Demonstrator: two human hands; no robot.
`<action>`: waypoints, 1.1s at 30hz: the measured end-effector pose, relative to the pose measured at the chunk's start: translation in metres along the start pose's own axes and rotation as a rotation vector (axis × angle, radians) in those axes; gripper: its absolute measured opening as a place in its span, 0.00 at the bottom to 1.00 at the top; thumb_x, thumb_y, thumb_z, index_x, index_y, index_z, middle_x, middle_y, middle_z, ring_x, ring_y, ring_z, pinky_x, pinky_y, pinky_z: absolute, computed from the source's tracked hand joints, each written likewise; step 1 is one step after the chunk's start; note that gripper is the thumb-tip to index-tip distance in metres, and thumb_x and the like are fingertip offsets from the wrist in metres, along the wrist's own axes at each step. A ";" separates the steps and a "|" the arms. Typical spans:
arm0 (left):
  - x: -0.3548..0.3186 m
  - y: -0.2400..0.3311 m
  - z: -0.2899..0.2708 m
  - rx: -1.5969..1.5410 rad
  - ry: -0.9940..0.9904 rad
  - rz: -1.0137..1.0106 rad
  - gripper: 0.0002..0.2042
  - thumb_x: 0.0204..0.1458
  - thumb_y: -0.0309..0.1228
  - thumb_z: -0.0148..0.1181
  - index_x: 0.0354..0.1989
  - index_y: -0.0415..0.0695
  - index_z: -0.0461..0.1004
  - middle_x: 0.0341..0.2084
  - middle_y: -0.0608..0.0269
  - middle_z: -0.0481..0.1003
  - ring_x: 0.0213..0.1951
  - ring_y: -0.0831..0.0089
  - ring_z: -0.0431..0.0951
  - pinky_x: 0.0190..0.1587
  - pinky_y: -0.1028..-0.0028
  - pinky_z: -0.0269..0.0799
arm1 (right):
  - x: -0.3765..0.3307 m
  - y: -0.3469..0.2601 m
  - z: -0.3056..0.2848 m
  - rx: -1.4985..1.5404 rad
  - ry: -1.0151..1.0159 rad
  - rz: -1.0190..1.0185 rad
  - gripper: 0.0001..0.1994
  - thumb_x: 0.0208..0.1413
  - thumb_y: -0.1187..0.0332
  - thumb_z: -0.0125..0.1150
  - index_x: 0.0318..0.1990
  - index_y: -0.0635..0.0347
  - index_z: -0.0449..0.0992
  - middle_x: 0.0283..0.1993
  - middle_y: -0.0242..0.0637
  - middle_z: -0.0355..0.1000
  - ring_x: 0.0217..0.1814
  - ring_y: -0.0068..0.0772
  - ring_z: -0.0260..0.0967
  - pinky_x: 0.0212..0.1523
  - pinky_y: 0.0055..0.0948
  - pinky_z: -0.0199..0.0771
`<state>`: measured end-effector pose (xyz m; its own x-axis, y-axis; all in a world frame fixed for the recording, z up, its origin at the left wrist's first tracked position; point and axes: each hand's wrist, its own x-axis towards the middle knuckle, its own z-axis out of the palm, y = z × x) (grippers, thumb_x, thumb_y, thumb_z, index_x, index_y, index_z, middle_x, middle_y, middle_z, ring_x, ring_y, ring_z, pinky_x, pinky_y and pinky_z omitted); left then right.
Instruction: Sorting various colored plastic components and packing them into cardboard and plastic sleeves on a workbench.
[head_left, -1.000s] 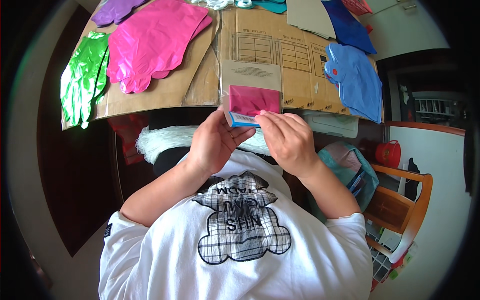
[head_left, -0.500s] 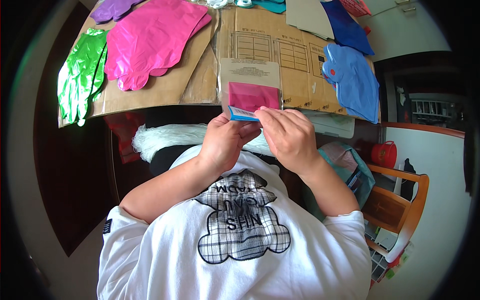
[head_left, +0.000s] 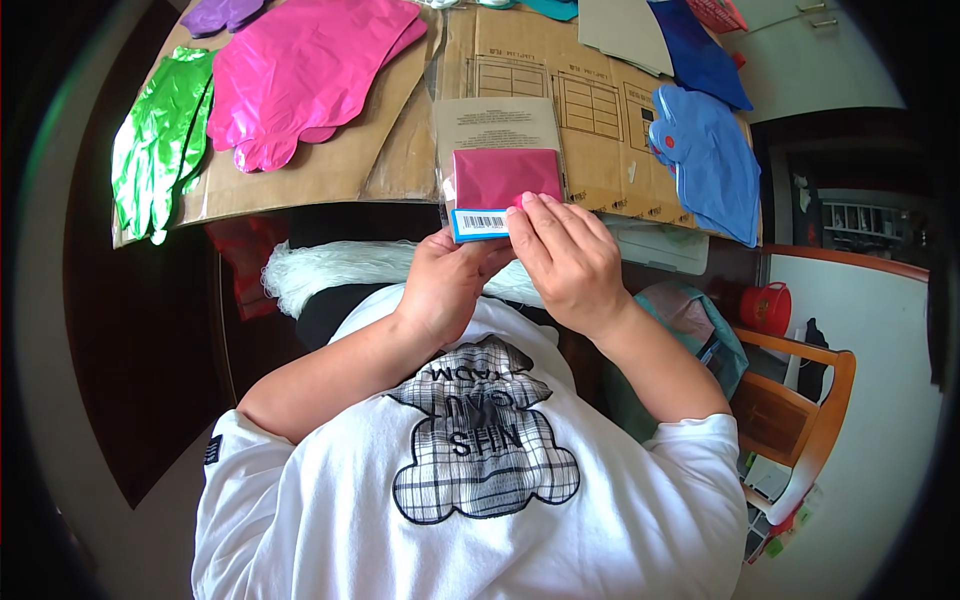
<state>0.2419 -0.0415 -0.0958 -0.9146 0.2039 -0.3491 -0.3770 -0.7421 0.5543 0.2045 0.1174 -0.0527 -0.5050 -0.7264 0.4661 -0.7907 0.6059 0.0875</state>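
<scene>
A flat clear packet (head_left: pixel 497 125) lies at the near edge of the cardboard-covered table. It holds a grey-beige printed card and a folded pink foil sheet (head_left: pixel 505 177). Along its near end runs a blue flap (head_left: pixel 466 232) with a white barcode label. My left hand (head_left: pixel 447 282) is closed on the flap's left corner, thumb by its lower edge. The fingers of my right hand (head_left: pixel 572 262) lie together over the flap's right part and the pink sheet's lower edge, holding the packet. Whatever is under those fingers is hidden.
Flat foil balloons lie on the cardboard (head_left: pixel 400 150): green (head_left: pixel 160 140), large pink (head_left: pixel 310 80) and blue rabbit-shaped (head_left: pixel 712 165). Grey card sheets (head_left: pixel 622 35) lie at the back. Below the table edge hangs a white string bundle (head_left: pixel 335 272). A wooden chair (head_left: pixel 800 400) stands right.
The blue flap has tipped flatter towards me, so its barcode label shows more fully. My right fingers have shifted slightly up over it, and more of the pink sheet shows.
</scene>
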 end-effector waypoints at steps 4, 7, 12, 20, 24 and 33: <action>0.000 -0.001 -0.002 -0.004 -0.016 0.001 0.11 0.62 0.24 0.48 0.50 0.38 0.73 0.47 0.58 0.76 0.50 0.69 0.77 0.57 0.67 0.71 | 0.005 0.001 0.001 -0.007 -0.009 -0.023 0.14 0.49 0.70 0.56 0.41 0.69 0.76 0.41 0.49 0.73 0.44 0.45 0.74 0.46 0.37 0.75; 0.001 0.000 -0.004 0.008 0.003 -0.002 0.12 0.62 0.23 0.48 0.50 0.38 0.73 0.47 0.58 0.77 0.50 0.69 0.77 0.57 0.67 0.71 | 0.008 0.003 0.003 -0.019 -0.007 -0.045 0.14 0.48 0.70 0.56 0.41 0.70 0.76 0.40 0.48 0.73 0.43 0.45 0.73 0.45 0.37 0.75; 0.001 -0.004 -0.009 -0.024 0.010 -0.008 0.12 0.61 0.23 0.47 0.50 0.38 0.73 0.46 0.58 0.77 0.49 0.68 0.78 0.57 0.66 0.71 | 0.011 0.003 0.003 -0.014 -0.018 -0.043 0.14 0.48 0.71 0.56 0.41 0.71 0.75 0.40 0.48 0.72 0.43 0.44 0.72 0.44 0.37 0.75; 0.000 0.005 -0.015 -0.074 -0.003 -0.083 0.11 0.60 0.24 0.49 0.50 0.39 0.73 0.46 0.59 0.77 0.48 0.68 0.78 0.57 0.64 0.70 | 0.011 0.005 0.003 -0.027 -0.021 -0.057 0.14 0.49 0.71 0.56 0.41 0.71 0.75 0.43 0.51 0.73 0.45 0.46 0.71 0.46 0.38 0.75; -0.003 0.016 -0.027 -0.119 0.030 -0.034 0.11 0.60 0.26 0.50 0.49 0.40 0.71 0.46 0.59 0.76 0.48 0.68 0.77 0.57 0.64 0.70 | 0.007 0.009 0.007 -0.025 -0.016 -0.089 0.14 0.50 0.71 0.56 0.41 0.71 0.76 0.45 0.53 0.74 0.46 0.47 0.72 0.48 0.39 0.75; -0.004 0.022 -0.008 -0.017 0.204 0.014 0.09 0.61 0.29 0.54 0.45 0.37 0.71 0.42 0.54 0.77 0.43 0.66 0.80 0.51 0.66 0.76 | 0.010 0.005 0.004 -0.066 -0.056 -0.051 0.15 0.51 0.71 0.56 0.46 0.67 0.77 0.48 0.48 0.75 0.47 0.44 0.74 0.50 0.40 0.74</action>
<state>0.2387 -0.0641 -0.0883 -0.8705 0.0614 -0.4884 -0.3606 -0.7548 0.5479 0.1941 0.1115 -0.0514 -0.4849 -0.7725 0.4101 -0.7923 0.5865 0.1680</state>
